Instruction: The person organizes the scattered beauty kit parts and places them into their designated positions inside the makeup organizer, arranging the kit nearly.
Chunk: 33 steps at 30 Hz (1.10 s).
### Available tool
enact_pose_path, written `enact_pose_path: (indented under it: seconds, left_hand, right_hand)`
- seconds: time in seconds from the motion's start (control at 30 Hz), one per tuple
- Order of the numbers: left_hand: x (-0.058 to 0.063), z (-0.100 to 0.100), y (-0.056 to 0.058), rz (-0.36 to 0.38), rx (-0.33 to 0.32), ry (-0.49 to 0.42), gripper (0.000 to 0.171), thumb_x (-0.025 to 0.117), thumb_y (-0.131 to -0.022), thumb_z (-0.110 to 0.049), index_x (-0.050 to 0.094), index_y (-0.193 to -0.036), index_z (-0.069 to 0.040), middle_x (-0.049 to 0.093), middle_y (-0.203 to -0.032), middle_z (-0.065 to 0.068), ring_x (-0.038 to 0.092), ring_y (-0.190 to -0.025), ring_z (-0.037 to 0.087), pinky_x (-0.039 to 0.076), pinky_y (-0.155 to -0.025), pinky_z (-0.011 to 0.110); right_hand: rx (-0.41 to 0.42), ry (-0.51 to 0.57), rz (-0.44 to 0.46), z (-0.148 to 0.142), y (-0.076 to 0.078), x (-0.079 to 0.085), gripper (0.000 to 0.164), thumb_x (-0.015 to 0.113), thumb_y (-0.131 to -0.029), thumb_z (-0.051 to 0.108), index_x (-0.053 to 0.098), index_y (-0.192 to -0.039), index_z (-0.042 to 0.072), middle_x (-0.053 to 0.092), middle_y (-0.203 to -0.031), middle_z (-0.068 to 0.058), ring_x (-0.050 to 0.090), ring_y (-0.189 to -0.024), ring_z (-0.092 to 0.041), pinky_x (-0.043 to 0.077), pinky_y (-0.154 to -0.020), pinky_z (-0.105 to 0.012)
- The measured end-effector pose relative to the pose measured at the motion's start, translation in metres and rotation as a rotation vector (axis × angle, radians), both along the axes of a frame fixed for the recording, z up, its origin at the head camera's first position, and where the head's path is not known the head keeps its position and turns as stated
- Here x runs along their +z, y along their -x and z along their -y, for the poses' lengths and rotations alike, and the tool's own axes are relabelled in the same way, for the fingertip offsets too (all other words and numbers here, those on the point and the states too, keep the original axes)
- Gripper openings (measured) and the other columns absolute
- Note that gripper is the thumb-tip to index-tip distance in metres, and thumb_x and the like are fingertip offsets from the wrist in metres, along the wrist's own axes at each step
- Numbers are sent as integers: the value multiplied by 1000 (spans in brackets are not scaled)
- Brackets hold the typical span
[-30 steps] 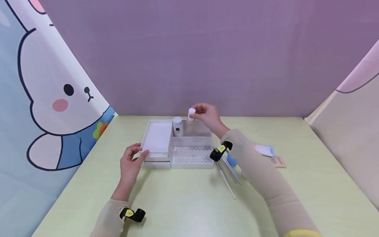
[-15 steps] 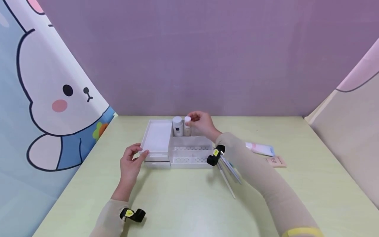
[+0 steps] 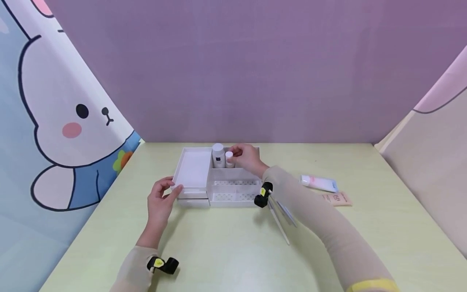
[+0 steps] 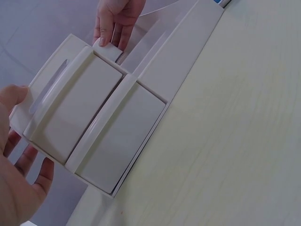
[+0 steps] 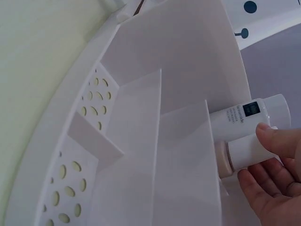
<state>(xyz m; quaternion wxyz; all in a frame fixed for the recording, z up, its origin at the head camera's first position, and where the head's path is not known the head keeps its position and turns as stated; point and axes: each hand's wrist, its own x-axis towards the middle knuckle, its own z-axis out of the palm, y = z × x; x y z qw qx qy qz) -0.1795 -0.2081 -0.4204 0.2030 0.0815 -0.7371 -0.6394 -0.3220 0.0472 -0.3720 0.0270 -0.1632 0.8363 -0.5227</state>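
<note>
A white desktop organizer (image 3: 193, 168) with two drawers on its left stands on the table. My left hand (image 3: 160, 202) holds its left front corner, thumb on the upper edge and fingers along the side, as the left wrist view shows. In the back compartment, my right hand (image 3: 248, 158) pinches the white cap of a small bottle (image 5: 225, 160) with a beige body. That bottle stands right beside a larger white bottle (image 3: 218, 156) with a dark label. Its lower part is hidden behind the divider in the right wrist view.
Thin brushes (image 3: 279, 223) lie at the organizer's right front, partly under the right forearm. Farther right are a pink-and-blue tube (image 3: 319, 183) and a beige tube (image 3: 338, 198). The front compartments have perforated floors (image 5: 68, 188). A purple backdrop (image 3: 255, 81) rises behind the table.
My right hand has lowered the small bottle into the back compartment and moved it left, next to the larger bottle. My left hand has stayed on the organizer's corner.
</note>
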Motion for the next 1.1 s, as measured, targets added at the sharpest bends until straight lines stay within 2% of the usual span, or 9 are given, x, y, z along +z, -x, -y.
enact_pose_path:
  seconds: [0.2, 0.33, 0.43, 0.57, 0.87, 1.1]
  left_hand:
    - [0, 0, 2, -38, 17, -7, 24, 72, -91, -4, 55, -104, 6, 58, -127, 7, 54, -107, 12, 46, -77, 17]
    - [-1, 1, 4, -64, 21, -14, 23, 73, -89, 0, 55, -101, 7, 59, -122, 3, 56, -105, 11, 47, -75, 16]
    - [-2, 1, 4, -65, 17, -13, 22, 72, -89, 0, 56, -101, 6, 59, -121, 0, 56, -105, 10, 47, -75, 16]
    - [-2, 2, 4, -60, 12, -19, 23, 72, -90, -2, 56, -103, 8, 58, -124, 3, 55, -107, 10, 47, -76, 16]
    - [-2, 2, 4, -42, 8, -15, 21, 72, -90, -3, 57, -103, 4, 58, -124, 0, 54, -109, 15, 47, -77, 16]
    - [-2, 2, 3, -26, 8, -15, 19, 71, -91, -4, 58, -103, 2, 57, -125, -1, 53, -111, 17, 47, -78, 16]
  right_hand:
    - [27, -29, 19, -2, 2, 4, 30, 77, -85, 4, 66, -112, -2, 67, -102, -12, 61, -92, -22, 51, -78, -27]
    - [31, -40, 46, -4, 3, 6, 30, 76, -87, 5, 65, -114, 1, 66, -107, -11, 61, -97, -23, 52, -82, -30]
    - [44, -51, 52, -5, 2, 7, 30, 76, -87, 6, 65, -115, 2, 66, -109, -11, 61, -99, -23, 52, -84, -31]
    - [63, -56, 43, -6, 3, 10, 34, 75, -88, 7, 63, -119, -1, 66, -109, -11, 61, -100, -23, 51, -85, -32]
    - [72, -16, 19, -12, 7, 9, 32, 75, -87, 5, 64, -116, -1, 66, -107, -12, 61, -99, -24, 50, -87, -32]
    - [62, 61, 4, -23, 6, 20, 33, 73, -87, 0, 63, -119, -4, 67, -106, -17, 63, -99, -28, 51, -88, -33]
